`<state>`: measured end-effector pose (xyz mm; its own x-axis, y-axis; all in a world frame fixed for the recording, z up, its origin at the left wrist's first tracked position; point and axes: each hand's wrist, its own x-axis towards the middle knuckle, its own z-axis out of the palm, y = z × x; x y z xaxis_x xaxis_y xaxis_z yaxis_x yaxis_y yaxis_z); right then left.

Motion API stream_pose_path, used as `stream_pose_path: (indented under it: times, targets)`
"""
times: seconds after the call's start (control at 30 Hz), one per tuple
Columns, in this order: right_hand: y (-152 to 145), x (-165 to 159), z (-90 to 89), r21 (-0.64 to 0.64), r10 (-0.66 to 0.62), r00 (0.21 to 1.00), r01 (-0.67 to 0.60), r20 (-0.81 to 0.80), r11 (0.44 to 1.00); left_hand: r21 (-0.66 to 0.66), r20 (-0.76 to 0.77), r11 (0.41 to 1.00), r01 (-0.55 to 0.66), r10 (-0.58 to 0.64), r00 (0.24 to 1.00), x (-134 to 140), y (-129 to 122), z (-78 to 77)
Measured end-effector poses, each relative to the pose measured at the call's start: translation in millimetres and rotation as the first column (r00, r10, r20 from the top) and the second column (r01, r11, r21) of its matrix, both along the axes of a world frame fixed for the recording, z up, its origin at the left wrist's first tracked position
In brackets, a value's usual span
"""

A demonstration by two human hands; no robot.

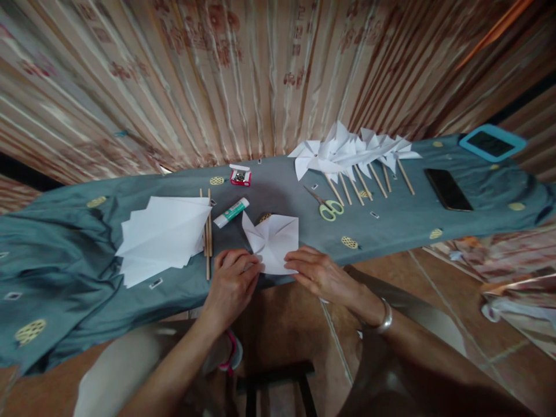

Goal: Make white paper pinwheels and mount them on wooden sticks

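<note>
A white paper pinwheel, partly folded, lies at the front edge of the cloth-covered table between my hands. My left hand pinches its lower left corner. On the right side, the fingers of my right hand close on its lower right edge. The paper's left and upper parts are bent inward, while its upper right corner lies flat. Just behind it rests a green and white glue stick. Several wooden sticks lie left of the paper, next to a fanned stack of white paper sheets.
Finished-looking paper pinwheels on wooden sticks lie in a row at the back right. Scissors with green handles lie before them. A small red box stands open at the back. Farther right are a black phone and a blue-framed device.
</note>
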<state>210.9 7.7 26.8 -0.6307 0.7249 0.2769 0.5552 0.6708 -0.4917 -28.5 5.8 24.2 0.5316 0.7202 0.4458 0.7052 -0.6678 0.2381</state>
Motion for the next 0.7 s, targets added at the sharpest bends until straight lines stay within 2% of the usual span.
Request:
stream_pose_path:
  times: [0.17,0.3,0.37,0.57,0.7]
  targets:
    - [5,2,2.6,-0.129,-0.006,0.999,0.000,-0.052,0.992,-0.050,-0.011,0.998,0.039,-0.040,0.999,3,-5,-2.2]
    - [8,-2,1.6,-0.201,-0.062,0.991,0.036,-0.123,0.979,-0.069,-0.015,0.989,0.128,-0.129,0.991,9,-9,-7.4]
    - [11,-6,-0.5,-0.258,-0.109,0.981,0.065,-0.161,0.964,-0.096,-0.025,0.986,0.133,-0.136,0.990,10,-10,-9.6]
    - [22,-19,-7.8,-0.516,-0.340,0.909,0.178,-0.240,0.838,-0.114,-0.012,0.989,0.099,-0.101,0.995,12,-11,-12.2]
    - [28,-24,-7.4,-0.565,-0.381,0.885,0.177,-0.266,0.805,-0.112,0.031,0.989,0.095,-0.093,0.995,12,-12,-11.7]
